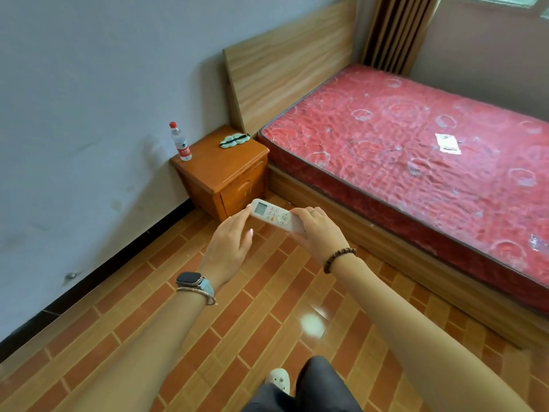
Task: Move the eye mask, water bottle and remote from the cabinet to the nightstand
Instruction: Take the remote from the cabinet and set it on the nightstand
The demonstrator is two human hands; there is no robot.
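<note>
Fingers [300, 217] grip remote [271, 215] — both ends.

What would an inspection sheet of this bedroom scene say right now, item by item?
Surface: nightstand, wooden, in the corner between wall and bed; middle and front of its top bare.
Job's things: bottle upright at the nightstand's back left corner; eye mask lying flat near its back right; remote held in the air in front of the nightstand, not yet set down.
Clutter: a white tag on the mattress.
Grippers: right hand grips the remote's near end; left hand touches its far end with its fingertips.
Cables: nothing seen.
Surroundings: bed with a bare red mattress, wooden headboard, curtain, tiled floor.
</note>
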